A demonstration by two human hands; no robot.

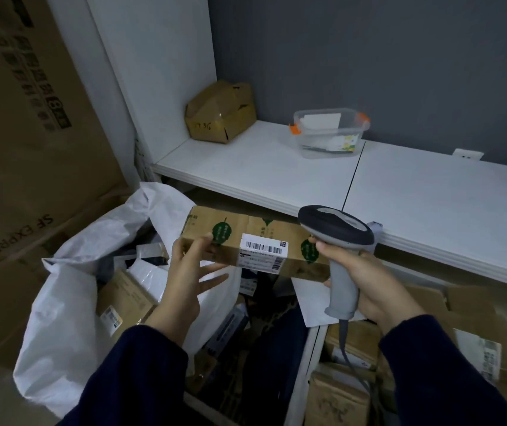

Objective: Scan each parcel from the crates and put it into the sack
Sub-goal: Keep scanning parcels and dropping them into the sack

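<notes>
Your navy-sleeved left hand (184, 272) spreads its fingers, tips touching the long brown cardboard parcel (215, 222), which is level between the white woven sack (71, 287) and your right hand (372, 290). That hand grips the grey pistol-grip scanner (338, 235). Likely the scanning step: aim at the white barcode label (263, 252), then drop the parcel left into the sack.

Dim, cool, even light; the white desk (261, 167) far right catches the most. Deep shadow in the near crates (303, 388) (detail lost there). Edges bow, corners soften.
</notes>
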